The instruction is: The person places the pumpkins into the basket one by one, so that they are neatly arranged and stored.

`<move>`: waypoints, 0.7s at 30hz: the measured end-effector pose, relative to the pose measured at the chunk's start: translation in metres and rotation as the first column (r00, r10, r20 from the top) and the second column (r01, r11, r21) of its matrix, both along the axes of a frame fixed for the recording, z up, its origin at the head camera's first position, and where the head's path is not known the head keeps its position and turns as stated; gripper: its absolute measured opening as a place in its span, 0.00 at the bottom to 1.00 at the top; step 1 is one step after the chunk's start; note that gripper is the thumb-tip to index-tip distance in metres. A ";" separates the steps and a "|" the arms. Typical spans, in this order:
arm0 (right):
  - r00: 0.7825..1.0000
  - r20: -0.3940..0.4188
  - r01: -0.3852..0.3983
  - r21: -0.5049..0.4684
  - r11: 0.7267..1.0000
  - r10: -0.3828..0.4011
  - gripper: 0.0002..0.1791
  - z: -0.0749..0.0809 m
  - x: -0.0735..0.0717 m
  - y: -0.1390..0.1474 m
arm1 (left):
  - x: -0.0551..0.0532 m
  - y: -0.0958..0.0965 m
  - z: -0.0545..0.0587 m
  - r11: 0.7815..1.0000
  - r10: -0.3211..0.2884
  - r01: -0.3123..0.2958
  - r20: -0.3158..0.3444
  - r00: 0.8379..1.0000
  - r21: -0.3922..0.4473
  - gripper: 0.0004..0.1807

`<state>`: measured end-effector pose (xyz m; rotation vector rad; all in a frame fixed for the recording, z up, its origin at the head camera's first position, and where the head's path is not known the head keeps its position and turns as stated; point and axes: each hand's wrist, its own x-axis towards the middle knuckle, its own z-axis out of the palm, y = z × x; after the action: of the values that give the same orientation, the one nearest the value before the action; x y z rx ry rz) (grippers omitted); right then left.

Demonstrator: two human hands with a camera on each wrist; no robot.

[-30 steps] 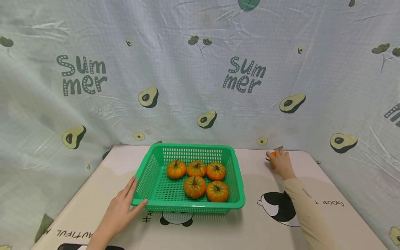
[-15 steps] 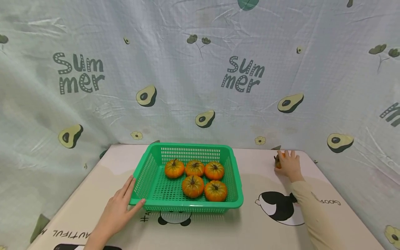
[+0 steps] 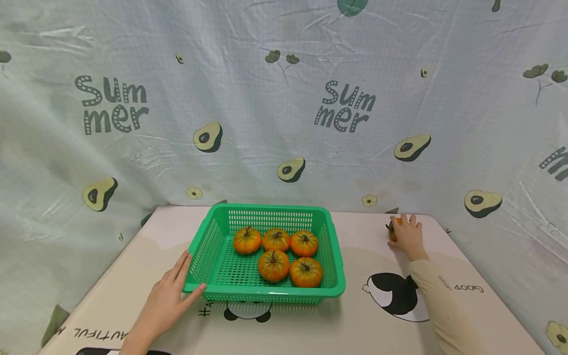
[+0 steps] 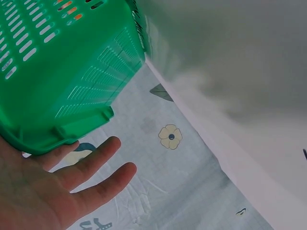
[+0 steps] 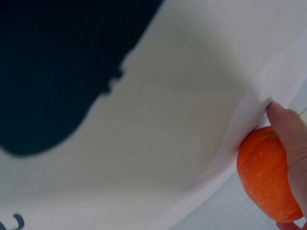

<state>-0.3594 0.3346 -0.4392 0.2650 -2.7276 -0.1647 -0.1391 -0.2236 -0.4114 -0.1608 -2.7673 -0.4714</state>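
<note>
A green plastic basket (image 3: 266,291) stands mid-table with several small orange pumpkins (image 3: 273,266) inside. My left hand (image 3: 166,298) rests against its near left corner, fingers straight along the outer side and thumb at the front rim. In the left wrist view those fingers (image 4: 98,163) are extended beside the basket's wall (image 4: 57,91). At the far right of the table, my right hand (image 3: 408,237) has its fingers around another pumpkin (image 3: 392,230), stem pointing left. The right wrist view shows this pumpkin's smooth orange side (image 5: 268,175) against the thumb; the other fingers are mostly hidden.
The pale table cover (image 3: 359,325) carries printed cartoons and lettering. A hanging cloth (image 3: 248,98) with avocado and "summer" prints rises behind the table's back edge and along both sides.
My right hand and its pumpkin have shifted slightly right overall, with a small move back left in the last half second. The left hand stays at the basket. The head view has turned slightly.
</note>
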 end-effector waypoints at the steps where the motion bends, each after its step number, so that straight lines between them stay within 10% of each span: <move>1: 1.000 -0.009 0.005 0.000 1.000 -0.005 0.43 0.000 0.000 -0.001 | 0.000 0.000 0.000 1.000 0.000 0.000 0.001 1.000 0.001 0.42; 21: 0.994 0.007 0.109 0.010 0.994 -0.109 0.40 0.006 0.008 -0.010 | 0.001 0.001 0.001 1.000 0.006 -0.006 0.002 1.000 -0.008 0.43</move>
<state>-0.3512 0.3250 -0.4332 0.1198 -2.7505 -0.2078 -0.1384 -0.2222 -0.4099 -0.1533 -2.7710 -0.4598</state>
